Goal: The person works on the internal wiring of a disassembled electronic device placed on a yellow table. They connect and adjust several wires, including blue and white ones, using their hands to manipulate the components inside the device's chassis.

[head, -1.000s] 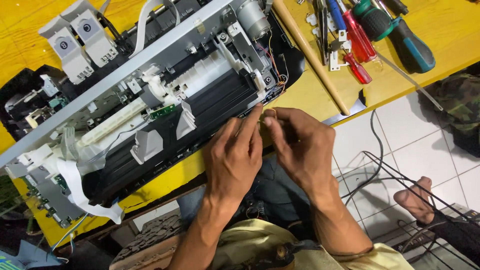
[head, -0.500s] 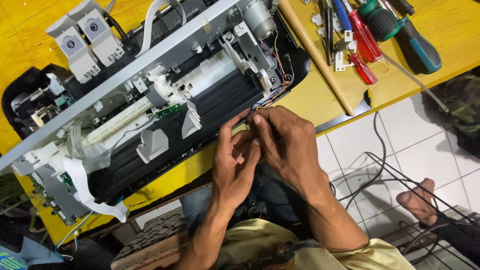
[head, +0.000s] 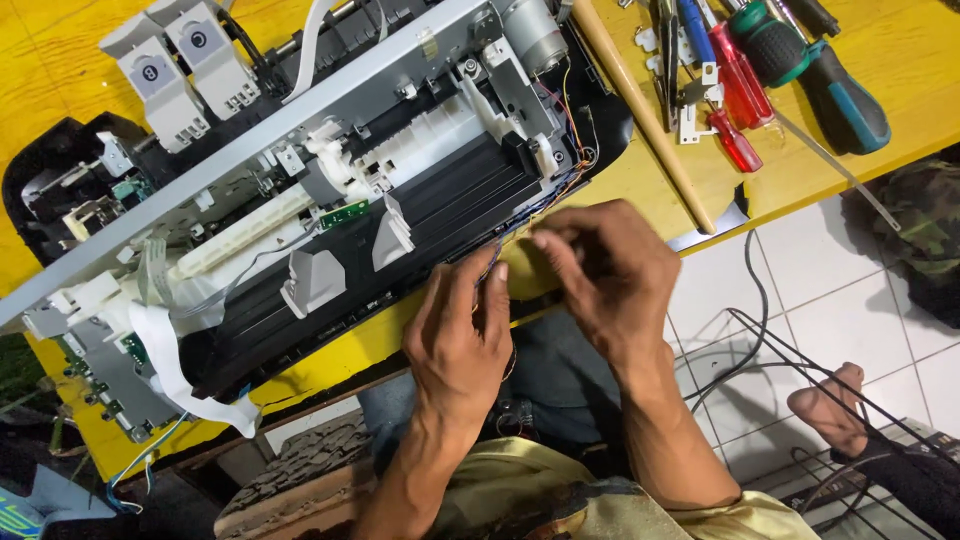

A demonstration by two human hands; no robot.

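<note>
Pinched between the fingertips of both hands: a thin bundle of coloured wires, running from the near right corner of an opened printer chassis down to the table edge. Left hand lies palm down at the yellow table rim, fingers drawn together on the lower end of the wires. Right hand is just beside it, fingers curled and closed on the same strands slightly higher; the two hands almost touch.

Around them:
- Printer chassis, cover off, tilted across the table; long grey metal rail along its upper side, black paper tray area below, two grey paper guides standing in it.
- White flat ribbon cable hanging off the chassis's left end.
- Round grey motor at the upper right corner, where the wires start.
- Two grey ink cartridge holders at upper left.
- Wooden batten to the right of the printer, separating it from the tools.
- Screwdrivers: red-handled, green-and-black-handled, well apart from the hands.
- Black cables on the white tiled floor.
- Bare foot at lower right.
</note>
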